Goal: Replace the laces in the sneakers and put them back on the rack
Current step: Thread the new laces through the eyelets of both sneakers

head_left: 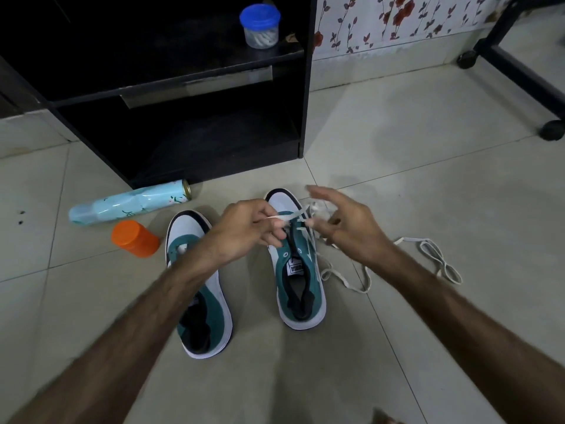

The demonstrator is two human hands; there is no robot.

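Note:
Two teal and white sneakers stand side by side on the tiled floor, toes pointing away from me. My left forearm crosses the left sneaker (198,289). Over the toe end of the right sneaker (298,276), my left hand (244,232) pinches one end of a white lace (290,216). My right hand (345,228) hovers just right of that shoe, blurred, fingers spread, with lace near its fingertips; whether it grips the lace I cannot tell. The rest of the lace (360,283) trails loose on the floor to the right, ending in loops (440,258).
A black rack (302,96) stands straight ahead, a blue-lidded jar (260,26) on its shelf. A pale blue spray can (128,203) lies in front of it, beside an orange-capped container (134,238). A black wheeled frame (516,65) is at the far right.

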